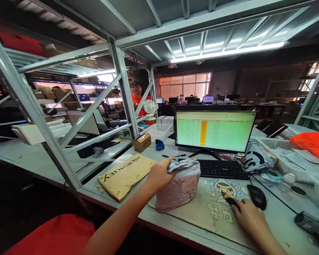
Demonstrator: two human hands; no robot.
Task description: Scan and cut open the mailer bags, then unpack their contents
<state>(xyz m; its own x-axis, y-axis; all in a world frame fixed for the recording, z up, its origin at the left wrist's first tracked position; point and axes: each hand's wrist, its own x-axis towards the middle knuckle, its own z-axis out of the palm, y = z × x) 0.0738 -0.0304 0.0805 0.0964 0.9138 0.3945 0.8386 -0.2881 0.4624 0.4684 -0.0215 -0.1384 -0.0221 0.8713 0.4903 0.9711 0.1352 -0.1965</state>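
A wrapped parcel [177, 191] in pale plastic, with a printed label on its side, stands at the front edge of the desk mat [207, 219]. My left hand [161, 173] grips its top left corner, the fingers on the crumpled plastic at the top. In my right hand [251, 216] is a utility knife [231, 202], black with a yellow part toward its tip, held low over the mat's cartoon print. Whether the blade is out, I cannot make out. Just right of that hand lies a black mouse [256, 197].
Left of the parcel lies a yellow mailer bag [126, 175]. Behind are a keyboard [220, 169], a lit monitor [215, 131], a small carton [142, 142] and a blue tape roll [159, 145]. White baskets [281, 161] and a scanner [312, 225] sit right. A metal post [122, 88] rises left.
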